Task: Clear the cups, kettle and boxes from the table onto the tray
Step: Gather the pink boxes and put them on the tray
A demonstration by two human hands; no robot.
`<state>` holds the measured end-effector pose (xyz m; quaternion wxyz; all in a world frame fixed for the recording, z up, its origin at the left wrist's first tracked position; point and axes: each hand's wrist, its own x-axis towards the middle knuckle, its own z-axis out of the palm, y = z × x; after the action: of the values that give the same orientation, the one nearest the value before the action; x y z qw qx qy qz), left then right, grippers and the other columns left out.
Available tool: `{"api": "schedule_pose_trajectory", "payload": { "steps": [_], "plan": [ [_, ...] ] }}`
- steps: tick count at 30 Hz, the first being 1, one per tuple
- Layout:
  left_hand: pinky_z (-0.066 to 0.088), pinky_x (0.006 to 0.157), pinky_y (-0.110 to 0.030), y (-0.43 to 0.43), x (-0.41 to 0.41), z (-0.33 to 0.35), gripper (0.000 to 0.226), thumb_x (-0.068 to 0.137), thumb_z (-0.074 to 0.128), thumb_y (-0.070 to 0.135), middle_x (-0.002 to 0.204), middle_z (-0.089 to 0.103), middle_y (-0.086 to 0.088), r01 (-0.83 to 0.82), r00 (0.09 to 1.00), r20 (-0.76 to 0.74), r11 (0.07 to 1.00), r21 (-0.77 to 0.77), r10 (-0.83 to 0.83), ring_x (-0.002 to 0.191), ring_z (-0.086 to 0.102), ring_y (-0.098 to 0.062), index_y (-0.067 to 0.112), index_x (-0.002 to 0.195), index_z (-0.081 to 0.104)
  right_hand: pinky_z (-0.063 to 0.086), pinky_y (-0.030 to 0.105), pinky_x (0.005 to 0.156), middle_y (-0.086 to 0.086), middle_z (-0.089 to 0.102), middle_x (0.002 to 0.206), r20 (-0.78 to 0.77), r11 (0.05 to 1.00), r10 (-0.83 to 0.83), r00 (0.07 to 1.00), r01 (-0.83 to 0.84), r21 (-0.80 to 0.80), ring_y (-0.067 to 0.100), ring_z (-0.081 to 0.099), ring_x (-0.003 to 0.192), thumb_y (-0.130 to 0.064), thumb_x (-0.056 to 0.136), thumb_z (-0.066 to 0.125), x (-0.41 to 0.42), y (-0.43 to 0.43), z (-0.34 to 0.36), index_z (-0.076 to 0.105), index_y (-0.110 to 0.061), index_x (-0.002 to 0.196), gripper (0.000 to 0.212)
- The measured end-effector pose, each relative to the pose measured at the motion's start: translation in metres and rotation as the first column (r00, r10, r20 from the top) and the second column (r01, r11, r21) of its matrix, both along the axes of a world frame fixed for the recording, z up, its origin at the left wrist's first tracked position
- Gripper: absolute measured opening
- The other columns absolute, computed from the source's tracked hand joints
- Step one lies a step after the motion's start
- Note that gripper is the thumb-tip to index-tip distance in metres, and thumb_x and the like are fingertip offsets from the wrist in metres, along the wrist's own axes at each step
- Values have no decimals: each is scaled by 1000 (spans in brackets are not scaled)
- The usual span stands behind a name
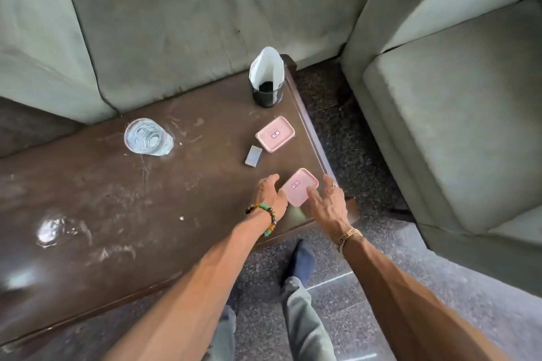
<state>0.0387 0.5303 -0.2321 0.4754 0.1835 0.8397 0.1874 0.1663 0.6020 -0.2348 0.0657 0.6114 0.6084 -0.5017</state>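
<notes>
Two pink lidded boxes lie on the dark wooden table [117,199] near its right end. The near box [298,184] sits between my hands. My left hand [271,195] is at its left side and my right hand [328,199] at its right side, fingers spread, touching or almost touching it. The far box [275,134] lies beyond it, untouched. A clear glass [146,138] stands farther left on the table. No tray and no kettle are in view.
A small grey block [253,156] lies between the boxes. A black mesh holder with white paper [268,82] stands at the table's far right corner. Grey sofas surround the table behind and to the right. My leg and foot [299,267] are below the table edge.
</notes>
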Motion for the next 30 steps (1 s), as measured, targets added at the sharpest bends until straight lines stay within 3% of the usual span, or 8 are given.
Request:
{"api": "schedule_pose_trajectory", "payload": {
  "steps": [5, 9, 11, 14, 19, 23, 27, 30],
  "plan": [
    [39, 104, -30, 11, 7, -25, 42, 92, 48, 12, 137, 57, -7, 3, 1000, 26, 1000, -5, -3, 127, 52, -24, 12, 134, 53, 38, 58, 107, 35, 50, 134, -74, 994, -29, 997, 21, -109, 49, 49, 125, -13, 100, 47, -6, -2, -27, 46, 5, 135, 39],
    [48, 90, -30, 8, 8, -17, 29, 89, 55, 14, 119, 69, -7, -35, 999, -2, 999, -7, 35, 110, 62, -26, 14, 115, 67, 52, 62, 80, 26, 65, 103, -153, 995, -102, 983, 100, -20, 47, 63, 95, -17, 96, 54, -10, -7, -16, 55, -7, 121, 28],
    [53, 90, -33, 0, 2, -1, 28, 88, 56, 11, 113, 71, -6, -122, 992, 18, 992, -12, 123, 103, 66, -26, 14, 112, 69, 53, 61, 75, 23, 66, 99, -179, 998, -61, 982, 64, 9, 44, 64, 91, -30, 87, 54, -14, -10, 8, 58, -5, 120, 41],
    [57, 87, -40, -11, -11, 34, 25, 87, 57, 4, 108, 71, -12, -298, 952, 75, 954, 14, 296, 95, 69, -28, 7, 110, 69, 53, 58, 80, 22, 67, 104, -213, 1000, -5, 977, 9, 18, 41, 65, 94, -40, 80, 49, -25, -12, 54, 59, -3, 124, 58],
    [58, 84, -39, -27, -45, 112, 21, 86, 57, 3, 101, 72, -12, -449, 894, 65, 889, 89, 444, 85, 67, -26, 10, 101, 70, 52, 56, 88, 20, 66, 115, -255, 986, 167, 952, -155, 67, 39, 64, 102, -19, 98, 56, -64, -6, 133, 60, -6, 124, 30],
    [56, 83, -41, -46, -76, 176, 19, 83, 59, 2, 100, 71, -15, -565, 825, 88, 804, 186, 559, 89, 68, -32, 14, 95, 68, 54, 51, 87, 20, 65, 111, -291, 963, 265, 919, -234, 137, 37, 65, 99, -16, 95, 57, -105, -11, 197, 60, -9, 122, 28],
    [58, 70, -34, -81, -101, 229, 15, 88, 61, 5, 98, 66, -11, -669, 737, 139, 686, 284, 661, 86, 65, -27, 13, 99, 65, 57, 28, 61, 8, 70, 97, -317, 928, 355, 879, -291, 233, 24, 68, 86, -21, 87, 63, -145, -35, 251, 65, -16, 107, 21],
    [49, 48, -18, -130, -114, 262, 17, 91, 57, 0, 94, 59, -9, -760, 638, 209, 563, 326, 741, 67, 57, -16, 16, 84, 58, 56, 41, 83, 6, 73, 94, -316, 882, 460, 830, -385, 273, 27, 69, 90, -21, 85, 65, -169, -76, 282, 71, -16, 109, 26]
  ]
}}
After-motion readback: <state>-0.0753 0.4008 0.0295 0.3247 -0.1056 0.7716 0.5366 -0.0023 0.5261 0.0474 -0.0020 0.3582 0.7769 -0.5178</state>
